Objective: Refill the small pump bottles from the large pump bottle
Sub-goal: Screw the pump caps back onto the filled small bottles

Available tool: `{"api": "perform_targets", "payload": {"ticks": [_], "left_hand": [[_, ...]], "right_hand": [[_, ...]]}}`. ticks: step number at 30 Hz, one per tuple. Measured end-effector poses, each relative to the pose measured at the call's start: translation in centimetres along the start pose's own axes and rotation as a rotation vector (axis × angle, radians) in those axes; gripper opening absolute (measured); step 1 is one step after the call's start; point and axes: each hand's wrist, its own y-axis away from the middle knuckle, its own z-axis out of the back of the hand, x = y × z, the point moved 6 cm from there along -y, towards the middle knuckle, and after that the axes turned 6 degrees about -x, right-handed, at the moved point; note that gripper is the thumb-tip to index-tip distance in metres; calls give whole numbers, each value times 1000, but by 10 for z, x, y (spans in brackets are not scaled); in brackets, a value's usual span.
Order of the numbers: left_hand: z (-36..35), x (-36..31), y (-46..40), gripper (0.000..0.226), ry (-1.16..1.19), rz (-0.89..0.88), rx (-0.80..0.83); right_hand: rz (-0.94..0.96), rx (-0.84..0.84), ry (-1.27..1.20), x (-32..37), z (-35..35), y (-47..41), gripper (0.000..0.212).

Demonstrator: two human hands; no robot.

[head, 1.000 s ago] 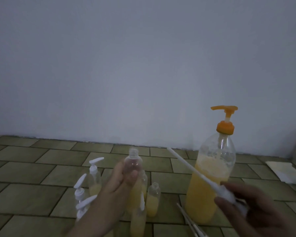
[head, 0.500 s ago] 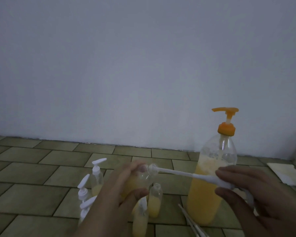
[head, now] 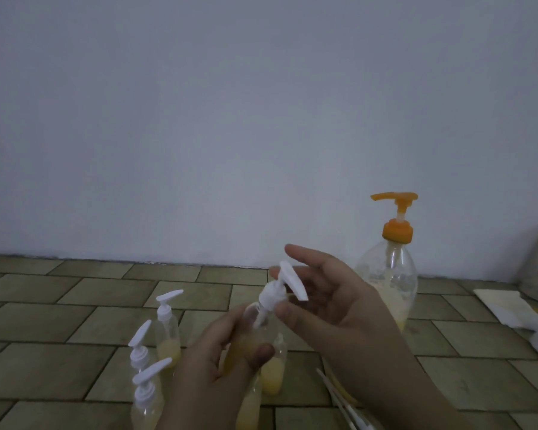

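since the white pump head (head: 279,293) sits at the neck of the small bottle (head: 255,333) w/ its dip tube already down inside, the step in hand looks like re-capping a small bottle that's been filled. left hand (head: 221,364) is clenched round the bottle body, thumb across the front, holding it tilted above the tiled floor (head: 75,305). right hand (head: 330,305) pinches the pump collar btwn thumb and a finger, other fingers spread loose. whether the collar is seated on the threads or just resting there, can't tell.

next move, as i judge it: twist the collar down while the left hand keeps the bottle from turning, then set it w/ the others and take the next one.

large pump bottle (head: 389,283), orange pump, stands on the floor behind the right hand, partly full of yellow liquid. three capped small bottles (head: 166,330) stand left of the hands, an uncapped one (head: 272,377) just behind the left hand.

hard to make out: light is dim, fill level of the held bottle is hidden by fingers, lower bottles are cut off at the frame edge. thin white tubes (head: 339,401) by the right wrist prob spare dip tubes. white paper (head: 507,308) and a blurry thing far right, unclear what.
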Motion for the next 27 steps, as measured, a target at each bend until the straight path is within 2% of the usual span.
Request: {"api": "perform_targets", "payload": {"ticks": [1,4,6,9,12,16,19,21,24,27], "left_hand": [[0,-1,0,30,16,21,13],[1,-5,-2,33,49,67,60],[7,-18,-7,35,41,54,83],[16,-32,-21,46,36,11,125],[19,-37,-31,46,-39,-4,210],[19,-41,-38,47,-83,-38,179],[19,-44,-40,45,-64,-47,139],[17,-45,-41,45,-60,-44,141],[17,-47,-45,48,-97,-47,128],[23,-49,-51,47,-98,-45,90]], "right_hand": [[-20,7,-45,-1,-1,-2,49],[-18,-79,25,-3,2,-11,36],[-19,-31,15,0,-1,-15,34],[-34,87,-144,12,-8,-23,28],[-19,41,-158,20,-6,-34,21],[-45,39,-131,18,-4,-44,40],[-76,81,-253,19,-6,-48,31],[-95,16,-262,13,-6,-50,23],[-105,-44,-251,6,-5,-51,34],[-112,34,-346,7,-9,-52,43]]}}
